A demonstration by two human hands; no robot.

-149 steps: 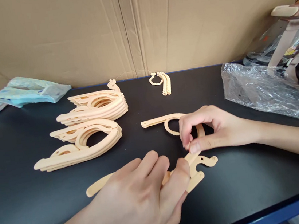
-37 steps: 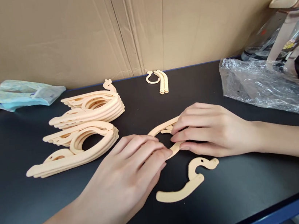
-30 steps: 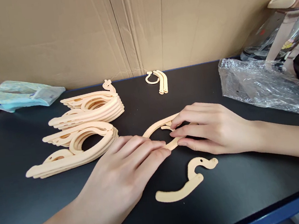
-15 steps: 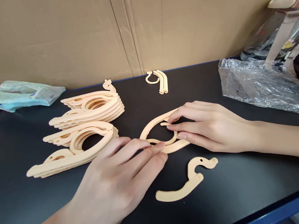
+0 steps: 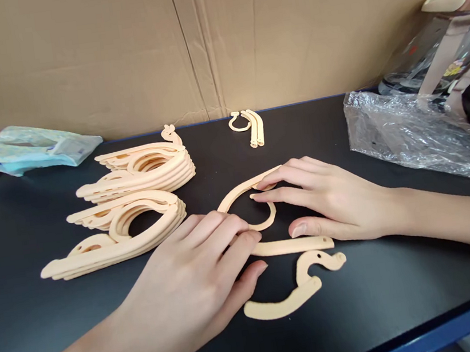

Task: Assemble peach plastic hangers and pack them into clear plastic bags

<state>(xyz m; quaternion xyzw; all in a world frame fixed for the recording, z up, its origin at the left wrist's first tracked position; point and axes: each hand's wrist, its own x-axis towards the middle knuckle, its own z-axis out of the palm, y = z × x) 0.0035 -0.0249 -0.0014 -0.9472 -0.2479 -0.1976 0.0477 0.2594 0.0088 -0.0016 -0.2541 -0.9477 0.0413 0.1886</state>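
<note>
On the black tabletop [image 5: 18, 239] both hands rest flat on a peach plastic hanger piece [image 5: 258, 219] with a round hook. My right hand [image 5: 320, 199] has its fingers stretched over the curved arm and hook, thumb against a straight arm [image 5: 291, 246] that now lies swung out. My left hand [image 5: 192, 280] lies open with fingertips on the left end of that straight arm. A separate curved hanger part [image 5: 295, 289] lies just in front of both hands, untouched.
Two stacks of folded peach hangers [image 5: 135, 206] sit to the left. A small folded hanger [image 5: 249, 125] lies by the cardboard wall. Blue packets [image 5: 36, 145] are at far left, crinkled clear plastic [image 5: 411, 135] and a glass jug [image 5: 447, 50] at right. Table edge runs near front right.
The hanger piece under my hands has unfolded: its straight arm swung out toward me and to the right. My left hand slid slightly nearer; my right thumb followed the arm.
</note>
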